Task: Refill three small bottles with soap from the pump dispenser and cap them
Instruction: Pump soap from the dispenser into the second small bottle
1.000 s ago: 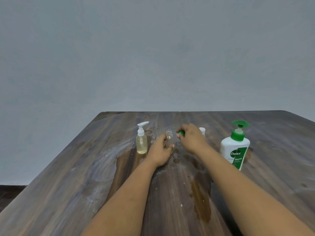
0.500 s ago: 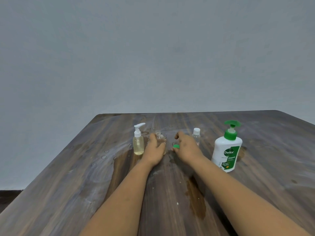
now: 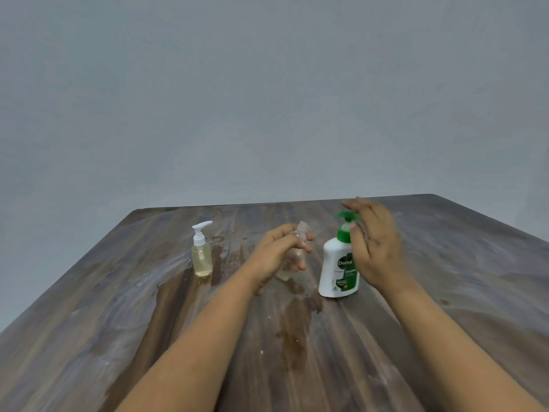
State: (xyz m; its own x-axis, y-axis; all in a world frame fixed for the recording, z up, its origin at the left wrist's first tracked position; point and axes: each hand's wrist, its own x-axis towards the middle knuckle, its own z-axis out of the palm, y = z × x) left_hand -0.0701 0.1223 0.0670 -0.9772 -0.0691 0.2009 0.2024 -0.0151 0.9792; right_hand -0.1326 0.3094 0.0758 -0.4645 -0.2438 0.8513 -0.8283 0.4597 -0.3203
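Wet wooden table (image 3: 445, 278) (streaked) meets grey wall (image 3: 267, 99)

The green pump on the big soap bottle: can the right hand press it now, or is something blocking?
Probably yes. The right hand is open right beside the green pump, fingers reaching above it, with nothing between. The left hand holds the small bottle off to the side, clear of that path.

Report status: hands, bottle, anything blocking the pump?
Left hand grips small clear bottle, uncapped, lifted, tilted. Right hand open beside Dettol dispenser, above green pump head. Nothing blocking the pump.
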